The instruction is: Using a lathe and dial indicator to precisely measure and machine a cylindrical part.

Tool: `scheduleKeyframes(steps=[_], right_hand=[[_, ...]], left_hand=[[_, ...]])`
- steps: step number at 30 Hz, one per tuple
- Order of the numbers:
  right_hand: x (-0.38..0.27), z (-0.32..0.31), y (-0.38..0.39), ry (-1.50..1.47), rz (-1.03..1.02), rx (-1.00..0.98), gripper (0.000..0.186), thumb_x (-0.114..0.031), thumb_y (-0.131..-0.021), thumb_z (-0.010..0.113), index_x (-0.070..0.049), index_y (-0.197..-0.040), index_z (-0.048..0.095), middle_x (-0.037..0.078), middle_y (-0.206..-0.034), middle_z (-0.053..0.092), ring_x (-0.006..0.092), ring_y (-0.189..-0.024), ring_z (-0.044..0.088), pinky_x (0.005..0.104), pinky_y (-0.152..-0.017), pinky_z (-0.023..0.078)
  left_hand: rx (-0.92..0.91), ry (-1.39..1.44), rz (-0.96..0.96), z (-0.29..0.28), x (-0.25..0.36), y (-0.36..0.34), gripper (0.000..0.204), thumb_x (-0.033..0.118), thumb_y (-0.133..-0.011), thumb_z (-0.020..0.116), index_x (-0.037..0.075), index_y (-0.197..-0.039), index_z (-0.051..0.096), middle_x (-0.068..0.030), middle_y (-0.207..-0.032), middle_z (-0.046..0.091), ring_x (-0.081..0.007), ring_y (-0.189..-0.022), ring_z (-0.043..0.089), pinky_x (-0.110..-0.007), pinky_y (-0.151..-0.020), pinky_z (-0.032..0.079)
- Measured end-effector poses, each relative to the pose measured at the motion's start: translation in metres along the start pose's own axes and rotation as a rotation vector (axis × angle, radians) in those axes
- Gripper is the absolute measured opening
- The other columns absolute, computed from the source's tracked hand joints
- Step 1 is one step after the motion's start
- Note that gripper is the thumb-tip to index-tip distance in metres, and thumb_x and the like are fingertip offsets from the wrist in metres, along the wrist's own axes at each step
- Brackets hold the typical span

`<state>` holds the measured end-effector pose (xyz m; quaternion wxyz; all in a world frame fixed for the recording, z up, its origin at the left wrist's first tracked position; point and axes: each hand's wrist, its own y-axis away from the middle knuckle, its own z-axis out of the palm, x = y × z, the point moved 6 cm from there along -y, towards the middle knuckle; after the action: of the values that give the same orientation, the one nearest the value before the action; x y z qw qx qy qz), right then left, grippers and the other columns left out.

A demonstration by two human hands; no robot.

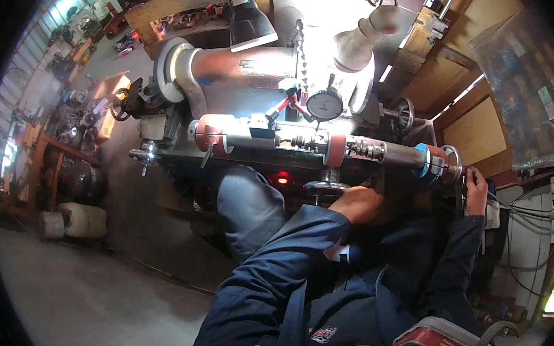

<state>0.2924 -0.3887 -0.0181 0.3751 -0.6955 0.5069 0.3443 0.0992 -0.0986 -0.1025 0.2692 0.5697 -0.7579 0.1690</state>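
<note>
My left hand (359, 204) is curled with its back towards me, in front of the machine. Its wrist overlaps the lower edge of a small metal handwheel (327, 187); what its fingers hold, if anything, is hidden. My right hand (475, 190) is closed at the rim of a larger handwheel (454, 164), at the right end of a long horizontal shaft assembly. This assembly has a grey bar (400, 155), a blue and red collar (425, 160) and a red clamp ring (336, 149). Above it, a round dial gauge (325, 105) hangs beside a red jointed arm (285, 105).
Behind stands a large machine body with a brown cylinder (237, 65) and a pale column (361, 42). A black lamp-like housing (250, 22) sits on top. Cables (527, 210) hang at right. A white plastic container (84, 220) lies on the floor at left.
</note>
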Motion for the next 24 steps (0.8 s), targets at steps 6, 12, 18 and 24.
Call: scheduleKeyframes(steps=[6,12,18,24], right_hand=[[-0.008,0.007,-0.03,0.042,0.026,0.09,0.031,-0.028,-0.101,0.059,0.002,-0.107,0.067,0.006,-0.102,0.068,0.0138,-0.096,0.059,0.0288,-0.09,0.045],[0.0,0.017,-0.05,0.003,0.046,0.038,0.04,-0.036,-0.099,0.06,0.003,-0.106,0.068,0.007,-0.101,0.069,0.0159,-0.096,0.061,0.0299,-0.091,0.047],[0.009,0.027,-0.063,0.055,0.01,-0.034,0.046,-0.043,-0.099,0.058,0.001,-0.106,0.068,0.007,-0.099,0.07,0.015,-0.091,0.062,0.03,-0.084,0.049],[0.025,0.05,-0.065,-0.199,0.135,-0.155,0.048,-0.048,-0.1,0.054,-0.002,-0.101,0.068,0.005,-0.093,0.068,0.0134,-0.084,0.06,0.029,-0.075,0.049]], left_hand=[[-0.028,-0.028,-0.018,0.003,-0.002,-0.002,0.023,0.023,-0.086,0.062,0.004,-0.095,0.069,-0.0187,-0.091,0.071,-0.0364,-0.091,0.069,-0.048,-0.079,0.055],[-0.041,-0.015,-0.033,0.004,-0.004,-0.002,0.023,0.024,-0.086,0.063,0.003,-0.096,0.069,-0.0194,-0.092,0.071,-0.0369,-0.092,0.069,-0.048,-0.08,0.055],[-0.058,-0.018,-0.04,0.001,-0.002,-0.001,0.023,0.022,-0.086,0.062,0.003,-0.096,0.069,-0.0199,-0.092,0.071,-0.0381,-0.092,0.069,-0.049,-0.08,0.055],[-0.012,-0.01,-0.025,0.0,-0.001,-0.002,0.021,0.02,-0.085,0.06,0.003,-0.095,0.068,-0.0208,-0.089,0.07,-0.0383,-0.09,0.069,-0.049,-0.079,0.054]])
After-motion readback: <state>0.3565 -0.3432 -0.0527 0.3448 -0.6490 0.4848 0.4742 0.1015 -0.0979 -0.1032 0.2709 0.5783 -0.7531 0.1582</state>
